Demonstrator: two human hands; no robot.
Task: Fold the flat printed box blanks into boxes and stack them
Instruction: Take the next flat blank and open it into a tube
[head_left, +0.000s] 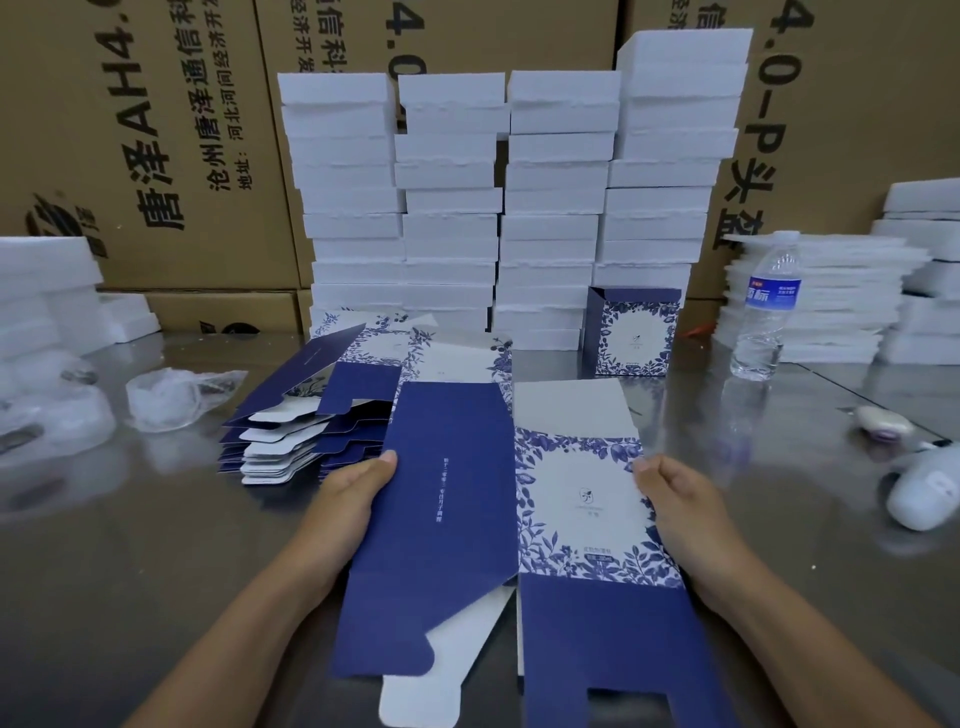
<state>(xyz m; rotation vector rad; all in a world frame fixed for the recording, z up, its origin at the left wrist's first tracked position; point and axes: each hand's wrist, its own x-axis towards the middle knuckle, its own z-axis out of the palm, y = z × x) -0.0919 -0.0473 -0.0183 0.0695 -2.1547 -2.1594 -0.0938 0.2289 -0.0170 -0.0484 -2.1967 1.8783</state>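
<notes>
I hold one flat box blank (498, 514) over the table in front of me; its left panel is plain dark blue and its right panel white with blue leaf print. My left hand (353, 493) grips its left edge, thumb on top. On the opposite edge my right hand (680, 504) pinches the printed panel. A pile of flat blanks (311, 415) lies behind and left of the held one. One folded box (631, 332) stands upright at the back, right of centre.
Tall stacks of white foam blocks (498, 208) line the back before brown cartons (156, 135). A water bottle (766, 306) and more foam (831, 301) stand right. Crumpled plastic (171, 395) lies left; white devices (922, 488) lie right on the steel table (130, 519).
</notes>
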